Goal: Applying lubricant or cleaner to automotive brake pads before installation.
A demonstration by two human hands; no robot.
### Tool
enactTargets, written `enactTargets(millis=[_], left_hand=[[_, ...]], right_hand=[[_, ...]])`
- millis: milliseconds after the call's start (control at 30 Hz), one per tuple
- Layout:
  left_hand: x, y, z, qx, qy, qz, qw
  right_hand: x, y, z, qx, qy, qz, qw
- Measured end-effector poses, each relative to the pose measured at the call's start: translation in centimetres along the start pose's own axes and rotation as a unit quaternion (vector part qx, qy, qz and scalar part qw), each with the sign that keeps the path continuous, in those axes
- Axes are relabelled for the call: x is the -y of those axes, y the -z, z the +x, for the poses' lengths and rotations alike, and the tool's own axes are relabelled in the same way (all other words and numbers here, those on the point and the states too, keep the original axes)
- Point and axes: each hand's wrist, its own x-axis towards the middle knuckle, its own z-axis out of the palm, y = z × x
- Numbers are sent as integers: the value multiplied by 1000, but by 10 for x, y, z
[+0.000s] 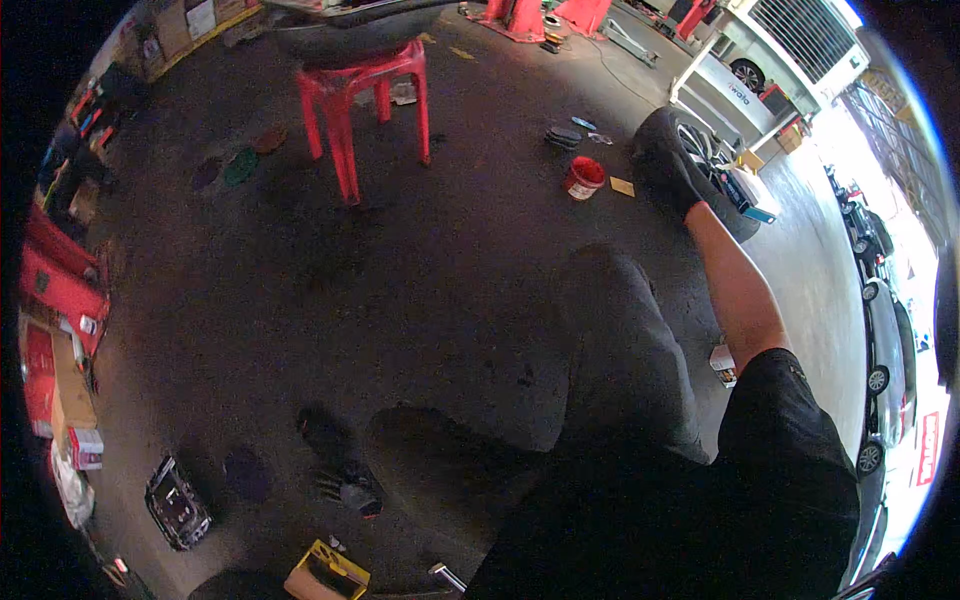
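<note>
Black tire (700,160) with silver alloy rim, standing upright on the dark floor (400,280), gloved right hand (665,165) resting on top.

Left hand: not visible anywhere in the view. Right hand (668,165): gloved in black, resting on the tyre (700,160), finger positions indistinguishable against the dark rubber. Tyre on the red stool (365,85): cut off by the top edge. Yellow box (327,572) (contents too small to identify): clipped by the lower edge. Left-side shelving (60,290): blurred, items unreadable.
</note>
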Motion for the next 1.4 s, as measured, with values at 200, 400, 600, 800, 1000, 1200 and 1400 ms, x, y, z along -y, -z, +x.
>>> enactTargets(millis=[200,400,600,800,1000,1200,1400], left_hand=[[-65,80,59,18,-58,7,998],[-175,176,124,42,-99,33,994],[-309,273,164,75,-119,38,989],[-387,349,166,104,-107,53,987],[-470,425,282,107,-13,-392,914],[-587,520,348,109,-139,-226,958],[-771,618,413,130,-455,-239,848]], right_hand=[[-34,-109,-61,115,-139,198,964],[-74,-291,-168,151,-119,117,974],[-155,-430,-226,83,-33,113,990],[-214,-518,-225,114,-296,398,861],[-285,-534,-190,-10,-274,336,901],[-337,-591,-200,-10,-253,268,930],[-363,-559,-169,175,-291,403,850]])
